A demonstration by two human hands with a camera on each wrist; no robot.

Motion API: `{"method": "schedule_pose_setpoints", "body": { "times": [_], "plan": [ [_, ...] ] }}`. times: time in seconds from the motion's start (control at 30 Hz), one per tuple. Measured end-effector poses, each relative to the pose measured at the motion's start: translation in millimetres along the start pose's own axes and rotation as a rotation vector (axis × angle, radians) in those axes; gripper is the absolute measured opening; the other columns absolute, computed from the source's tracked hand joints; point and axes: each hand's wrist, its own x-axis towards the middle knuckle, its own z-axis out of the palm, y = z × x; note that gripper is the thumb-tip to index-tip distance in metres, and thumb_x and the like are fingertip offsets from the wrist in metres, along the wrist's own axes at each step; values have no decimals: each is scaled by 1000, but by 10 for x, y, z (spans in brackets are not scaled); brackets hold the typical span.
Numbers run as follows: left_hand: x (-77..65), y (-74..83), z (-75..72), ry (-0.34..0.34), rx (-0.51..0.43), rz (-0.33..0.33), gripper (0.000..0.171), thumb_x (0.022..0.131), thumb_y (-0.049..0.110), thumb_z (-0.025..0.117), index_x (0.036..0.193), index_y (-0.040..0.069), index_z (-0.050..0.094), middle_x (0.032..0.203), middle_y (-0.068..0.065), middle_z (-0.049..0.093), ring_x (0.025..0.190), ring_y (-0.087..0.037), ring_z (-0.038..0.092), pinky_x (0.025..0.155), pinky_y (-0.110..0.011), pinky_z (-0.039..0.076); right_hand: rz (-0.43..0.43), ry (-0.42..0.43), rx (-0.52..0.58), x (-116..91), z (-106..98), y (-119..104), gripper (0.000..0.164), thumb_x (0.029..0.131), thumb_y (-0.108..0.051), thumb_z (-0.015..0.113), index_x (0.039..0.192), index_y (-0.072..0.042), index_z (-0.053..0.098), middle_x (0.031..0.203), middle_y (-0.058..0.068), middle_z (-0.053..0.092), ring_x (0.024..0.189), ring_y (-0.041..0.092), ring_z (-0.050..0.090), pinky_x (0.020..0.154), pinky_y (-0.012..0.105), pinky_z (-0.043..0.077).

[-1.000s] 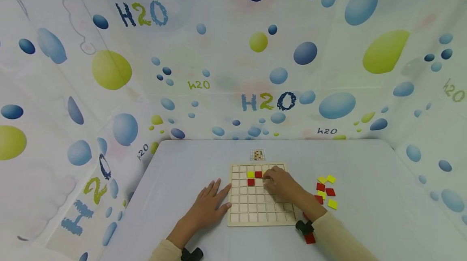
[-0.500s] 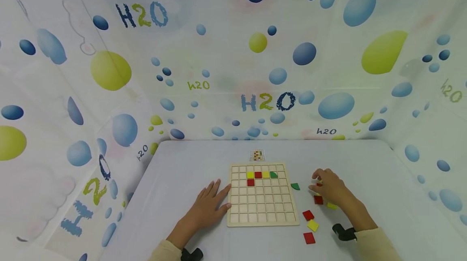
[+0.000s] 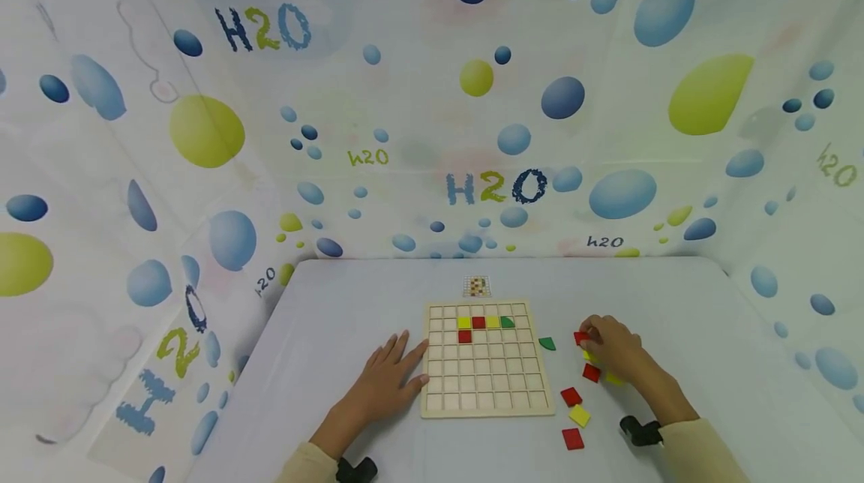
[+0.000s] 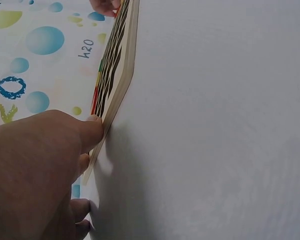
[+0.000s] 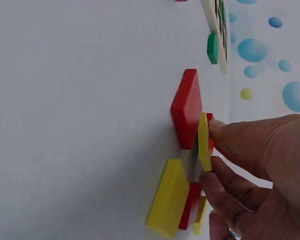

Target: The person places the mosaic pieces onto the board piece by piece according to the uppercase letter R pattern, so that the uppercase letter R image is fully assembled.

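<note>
My left hand (image 3: 388, 374) rests with spread, straight fingers at the left edge of a wooden grid board (image 3: 486, 385); in the left wrist view its thumb (image 4: 94, 129) touches the board's rim. On the board sit a few red and yellow square tiles and a green quarter-circle piece (image 3: 507, 322). Right of the board, my right hand (image 3: 613, 348) pinches a red tile (image 3: 579, 338) just above the loose tiles. A yellow tile (image 5: 204, 142) partly covers that red tile in the right wrist view. Another red tile (image 3: 591, 373) lies just below the hand.
A loose green quarter-circle (image 3: 547, 344) lies beside the board's right edge. Nearer me lie a red tile (image 3: 571, 397), a yellow tile (image 3: 580, 415) and another red tile (image 3: 573, 439). A small pattern card (image 3: 477, 286) lies behind the board.
My right hand has gone from the board to the loose tiles on the right, uncovering a yellow tile and green piece on the grid. A red tile has shifted slightly left. My left hand stays put.
</note>
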Motion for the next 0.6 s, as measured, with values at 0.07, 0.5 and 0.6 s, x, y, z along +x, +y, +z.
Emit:
{"method": "schedule_pose_setpoints", "body": {
  "times": [0.07,0.5,0.6],
  "plan": [
    [3,-1,-6,1,1,3,66,106,55,53,165,26,40,174,-17,25,161,-42,21,125,-67,24,-5,-1,11,51,15,-25,24,96,-11,76,115,-2,66,100,11,63,91,25,58,86,54,56],
    [16,-12,29,10,11,9,67,106,57,52,165,28,39,174,-16,25,161,-41,20,126,-66,24,35,-92,93,127,4,-130,32,97,-9,76,125,0,63,110,15,58,99,27,56,98,51,58],
    [9,-17,21,3,11,4,67,106,57,52,165,28,39,174,-15,25,161,-41,20,126,-65,24,24,-71,82,160,52,-106,30,98,-9,74,125,0,64,109,15,58,98,27,55,98,51,57]
  ]
}}
